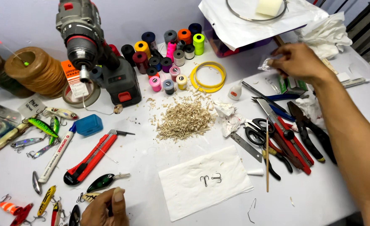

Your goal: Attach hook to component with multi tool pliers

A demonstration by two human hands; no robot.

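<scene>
Hooks [210, 179] on napkin [193, 194], before shavings pile [185, 119]

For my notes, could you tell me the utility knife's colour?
Red and black utility knife, head view.

— What sort of place is this?

— A hobby workbench for making fishing lures. The white table [151, 155] is strewn with painted lures [42, 127] at the near left, and two treble hooks [210, 179] lie on a paper towel [206, 184].

— Any tools?

— Plenty. A cordless drill [97, 54] stands at the far left, a red utility knife [91, 159] lies near it, and scissors and pliers [277, 138] crowd the right. Thread spools [168, 54] sit at the far side, with a pile of wood shavings [185, 119] in the middle.
</scene>
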